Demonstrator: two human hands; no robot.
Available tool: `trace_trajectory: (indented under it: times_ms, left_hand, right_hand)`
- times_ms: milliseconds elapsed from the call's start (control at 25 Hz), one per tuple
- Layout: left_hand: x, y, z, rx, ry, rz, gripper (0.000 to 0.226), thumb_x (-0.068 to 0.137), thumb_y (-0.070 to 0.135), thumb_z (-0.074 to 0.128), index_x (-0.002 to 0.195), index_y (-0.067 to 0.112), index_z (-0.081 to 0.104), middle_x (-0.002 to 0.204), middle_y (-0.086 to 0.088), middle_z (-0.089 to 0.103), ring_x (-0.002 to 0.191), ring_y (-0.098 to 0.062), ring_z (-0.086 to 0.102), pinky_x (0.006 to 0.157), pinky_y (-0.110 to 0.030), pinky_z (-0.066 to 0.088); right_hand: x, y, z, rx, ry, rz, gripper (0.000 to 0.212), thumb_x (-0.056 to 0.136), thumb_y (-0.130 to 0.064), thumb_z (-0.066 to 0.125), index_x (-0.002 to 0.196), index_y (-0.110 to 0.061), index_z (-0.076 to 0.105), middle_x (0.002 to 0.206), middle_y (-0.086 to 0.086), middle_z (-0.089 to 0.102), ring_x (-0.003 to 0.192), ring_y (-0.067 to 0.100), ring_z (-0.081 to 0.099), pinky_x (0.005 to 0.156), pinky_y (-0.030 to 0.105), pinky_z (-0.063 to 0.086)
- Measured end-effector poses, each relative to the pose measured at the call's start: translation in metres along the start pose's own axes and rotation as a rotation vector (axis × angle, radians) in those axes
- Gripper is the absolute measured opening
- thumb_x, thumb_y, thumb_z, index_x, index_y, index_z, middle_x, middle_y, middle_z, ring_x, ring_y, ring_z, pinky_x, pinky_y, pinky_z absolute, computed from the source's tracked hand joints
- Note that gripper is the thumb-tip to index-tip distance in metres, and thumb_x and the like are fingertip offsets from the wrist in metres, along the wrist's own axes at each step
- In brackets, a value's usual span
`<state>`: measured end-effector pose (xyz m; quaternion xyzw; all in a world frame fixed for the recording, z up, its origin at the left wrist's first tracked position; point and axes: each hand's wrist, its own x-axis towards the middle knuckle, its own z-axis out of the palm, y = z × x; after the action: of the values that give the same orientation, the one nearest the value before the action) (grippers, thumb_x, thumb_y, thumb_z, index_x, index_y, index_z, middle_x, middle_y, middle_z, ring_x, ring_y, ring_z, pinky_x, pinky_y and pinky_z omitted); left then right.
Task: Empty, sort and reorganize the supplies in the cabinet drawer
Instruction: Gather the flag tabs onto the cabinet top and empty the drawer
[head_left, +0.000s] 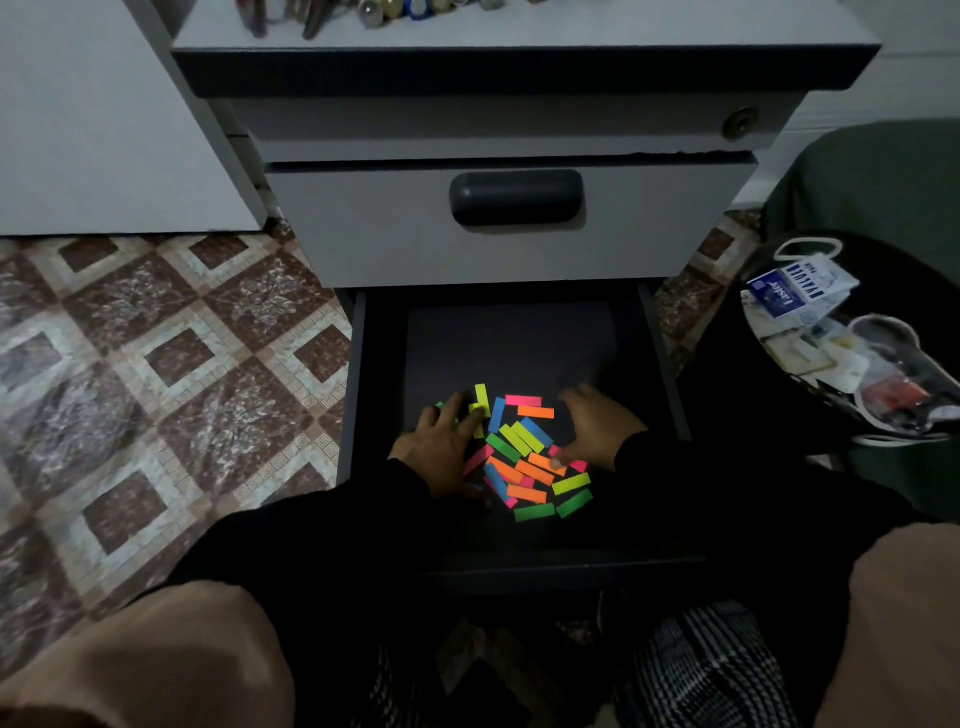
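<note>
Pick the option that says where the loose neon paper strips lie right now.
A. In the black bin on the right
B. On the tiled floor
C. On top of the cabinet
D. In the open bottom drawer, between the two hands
D: the neon paper strips lie scattered on the dark floor of the open bottom drawer, with the left hand and the right hand on either side of the pile.

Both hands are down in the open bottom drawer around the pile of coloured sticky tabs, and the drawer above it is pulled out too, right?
Not quite. The head view shows the drawer above closed. The rest holds: left hand and right hand flank the sticky tabs in the open bottom drawer.
</note>
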<state>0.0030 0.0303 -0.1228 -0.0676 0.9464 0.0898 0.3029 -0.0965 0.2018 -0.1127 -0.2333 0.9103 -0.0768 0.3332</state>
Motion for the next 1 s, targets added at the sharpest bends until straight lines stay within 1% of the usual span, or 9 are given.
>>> trace_trajectory:
  times_ms: [80,120,280,360,440,520,600,760,1000]
  left_hand:
    - [0.0,0.004,0.004,0.08,-0.045,0.026,0.109,0.073,0.058,0.068,0.15,0.03,-0.004,0.157,-0.004,-0.01,0.143,-0.033,0.007,0.107,-0.053,0.034]
    - [0.0,0.006,0.007,0.112,-0.045,0.034,0.108,0.074,0.057,0.067,0.15,0.029,-0.005,0.158,-0.005,-0.009,0.143,-0.033,0.006,0.108,-0.054,0.032]
    - [0.005,0.01,0.008,0.046,0.057,0.031,0.093,0.08,0.048,0.065,0.149,0.026,0.008,0.154,-0.005,0.01,0.138,-0.028,0.019,0.099,-0.048,0.044]
    - [0.007,0.006,0.005,-0.03,0.138,0.017,0.085,0.083,0.047,0.062,0.148,0.025,0.012,0.151,-0.004,0.016,0.135,-0.026,0.023,0.097,-0.045,0.046]
    - [0.01,0.001,0.003,-0.047,0.135,0.021,0.091,0.081,0.051,0.063,0.15,0.028,0.007,0.155,-0.004,0.007,0.139,-0.027,0.017,0.104,-0.046,0.04]
    - [0.01,0.0,0.003,-0.03,0.046,0.036,0.099,0.077,0.054,0.066,0.15,0.032,0.003,0.158,-0.002,-0.003,0.144,-0.028,0.007,0.109,-0.049,0.031]
    - [0.009,0.003,0.002,0.043,0.023,0.054,0.094,0.079,0.051,0.065,0.15,0.033,0.006,0.158,-0.003,-0.001,0.145,-0.028,0.006,0.11,-0.048,0.029]
    - [0.005,0.009,-0.002,0.005,0.096,0.046,0.068,0.087,0.036,0.059,0.146,0.03,0.026,0.151,-0.004,0.021,0.138,-0.026,0.022,0.1,-0.042,0.04]
    - [0.003,0.011,-0.002,-0.015,0.143,0.054,0.043,0.093,0.021,0.049,0.136,0.024,0.041,0.14,-0.006,0.038,0.129,-0.027,0.039,0.096,-0.04,0.043]
  right_hand:
    - [-0.011,0.002,0.006,-0.077,-0.074,0.155,0.103,0.062,-0.022,0.086,0.143,-0.009,0.023,0.148,0.012,0.022,0.133,0.032,0.037,0.105,0.042,0.042]
    - [-0.016,0.001,0.013,-0.1,-0.076,0.175,0.103,0.061,-0.02,0.086,0.141,-0.011,0.022,0.148,0.012,0.018,0.133,0.033,0.037,0.104,0.042,0.043]
    - [-0.009,-0.014,0.024,0.002,0.094,0.046,0.082,0.067,-0.015,0.082,0.131,-0.009,0.03,0.142,0.013,0.028,0.128,0.03,0.041,0.101,0.038,0.044]
    - [0.001,-0.019,0.016,0.04,0.128,0.009,0.083,0.069,-0.021,0.081,0.135,-0.009,0.032,0.141,0.011,0.029,0.128,0.028,0.04,0.103,0.038,0.041]
    - [0.009,-0.019,0.011,-0.046,0.052,-0.04,0.104,0.065,-0.035,0.083,0.146,-0.015,0.021,0.152,0.01,0.016,0.139,0.031,0.022,0.111,0.043,0.032]
    - [0.009,-0.015,0.011,-0.151,-0.086,-0.097,0.123,0.059,-0.045,0.083,0.151,-0.025,0.003,0.159,0.004,-0.008,0.145,0.033,-0.003,0.117,0.049,0.016]
    - [0.005,-0.013,0.019,-0.242,-0.148,-0.141,0.13,0.057,-0.048,0.083,0.15,-0.031,-0.005,0.157,0.003,-0.02,0.145,0.034,-0.015,0.116,0.053,0.007]
    - [-0.007,-0.014,0.041,-0.377,-0.025,-0.231,0.113,0.067,-0.048,0.077,0.15,-0.034,0.001,0.159,0.0,-0.011,0.144,0.037,-0.003,0.114,0.051,0.017]
    - [-0.008,-0.015,0.038,-0.296,0.081,-0.341,0.067,0.077,-0.022,0.069,0.138,-0.028,0.041,0.148,-0.002,0.029,0.126,0.027,0.031,0.106,0.034,0.033]
